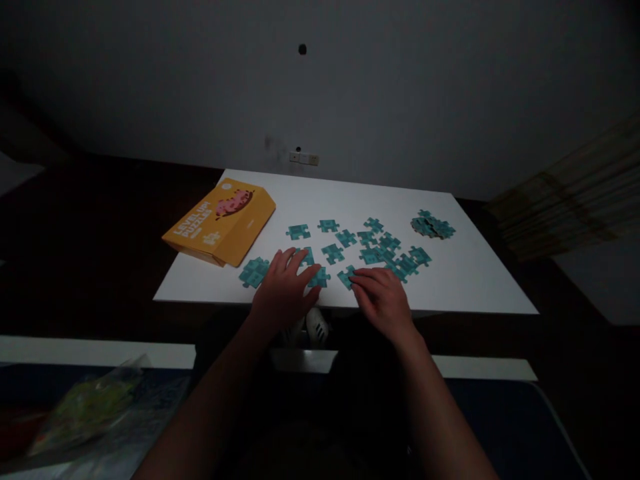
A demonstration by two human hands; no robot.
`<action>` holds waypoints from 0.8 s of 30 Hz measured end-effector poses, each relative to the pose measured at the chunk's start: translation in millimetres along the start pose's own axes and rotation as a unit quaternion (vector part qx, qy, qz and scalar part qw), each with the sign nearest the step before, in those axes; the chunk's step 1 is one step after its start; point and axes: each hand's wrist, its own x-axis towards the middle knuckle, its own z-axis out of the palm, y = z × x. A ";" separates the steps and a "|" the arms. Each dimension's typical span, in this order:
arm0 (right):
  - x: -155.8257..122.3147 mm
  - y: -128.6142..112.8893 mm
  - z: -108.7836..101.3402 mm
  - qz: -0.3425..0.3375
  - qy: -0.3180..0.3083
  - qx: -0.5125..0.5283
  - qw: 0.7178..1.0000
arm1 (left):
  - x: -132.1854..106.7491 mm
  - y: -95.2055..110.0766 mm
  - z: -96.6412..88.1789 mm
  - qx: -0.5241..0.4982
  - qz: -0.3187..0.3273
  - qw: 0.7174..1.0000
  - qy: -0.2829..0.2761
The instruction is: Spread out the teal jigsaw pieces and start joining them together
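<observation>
Teal jigsaw puzzle pieces (333, 253) lie spread over the white table (360, 193). My left hand (283, 287) rests palm down near the front edge with its fingers apart, partly covering pieces. A puzzle piece (319, 277) shows beside its thumb, and joined-looking pieces (254, 272) sit to its left. My right hand (383, 297) pinches a single puzzle piece (345, 276) at its right side, between thumb and fingers. Beyond that hand, several more pieces (387, 250) overlap in a loose cluster.
A yellow puzzle box (223, 220) stands at the table's left. Toward the back right is a heap of pieces (433, 225). A clear plastic bag (95, 403) lies at lower left on a dark blue seat. The wall behind has a socket (304, 159).
</observation>
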 end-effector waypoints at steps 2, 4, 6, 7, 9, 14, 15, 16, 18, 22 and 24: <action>1.4 -1.0 -1.3 0.014 0.004 0.013 1.000 | 0.2 -0.5 -0.2 0.000 0.004 1.000 0.005; 3.1 -3.6 -1.0 0.036 0.007 0.009 0.999 | 0.2 -1.0 -0.3 0.000 0.008 1.000 0.005; 4.8 -6.5 0.2 0.057 -0.001 -0.017 0.998 | 0.0 -1.3 -0.2 -0.005 0.007 1.000 0.004; 5.6 -7.6 0.8 0.066 -0.008 -0.034 0.997 | -0.1 -1.4 0.0 -0.008 0.005 1.000 0.004; 7.0 -8.9 1.3 0.075 -0.024 -0.057 0.995 | -0.3 -1.2 0.3 -0.013 0.000 1.000 0.004; 10.0 -8.2 -1.6 0.074 -0.052 -0.054 0.994 | 0.5 0.1 0.4 -0.004 -0.011 1.000 -0.003; 10.5 -7.8 -2.5 0.073 -0.055 -0.049 0.995 | 0.8 0.3 0.4 -0.002 -0.013 1.000 -0.003; 10.8 -7.3 -3.3 0.072 -0.057 -0.043 0.995 | 1.0 0.5 0.3 -0.001 -0.015 1.000 -0.004; 11.4 -5.9 -4.6 0.069 -0.061 -0.028 0.995 | 1.2 0.6 0.1 0.002 -0.016 1.000 -0.007; 11.6 -1.5 -6.0 0.059 -0.071 0.014 0.996 | 1.1 0.9 -0.9 0.005 -0.014 1.000 -0.012; 12.3 0.5 -6.5 0.059 -0.071 0.033 0.995 | 1.1 1.5 -1.6 0.008 -0.013 1.000 -0.013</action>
